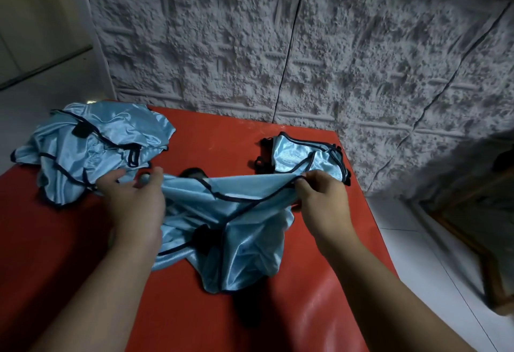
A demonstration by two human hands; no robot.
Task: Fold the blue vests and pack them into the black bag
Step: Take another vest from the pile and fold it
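— What's the person got hold of right now?

— A shiny light-blue satin vest with dark navy piping [239,229], lifted at its top edge over the red glossy surface [292,310]. The right hand [319,201] pinches the trim at one end, fingers curled round the cloth. The left hand [136,201] is at the other end, fingers fairly loose and spread against the fabric; I can't tell whether it really grips.

— And the rest of the vest?

— It sags between the hands and bunches on the surface just below them, a black patch showing in the folds.

— Any others?

— A crumpled heap of the same blue vests [91,151] lies at the far left corner, touching the left hand's fingertips. A small folded blue vest bundle [306,156] sits at the far right, just beyond the right hand, near the rough grey textured wall [306,45].

— The black bag?

— Something dark peeks out behind the held vest; I can't tell what it is.
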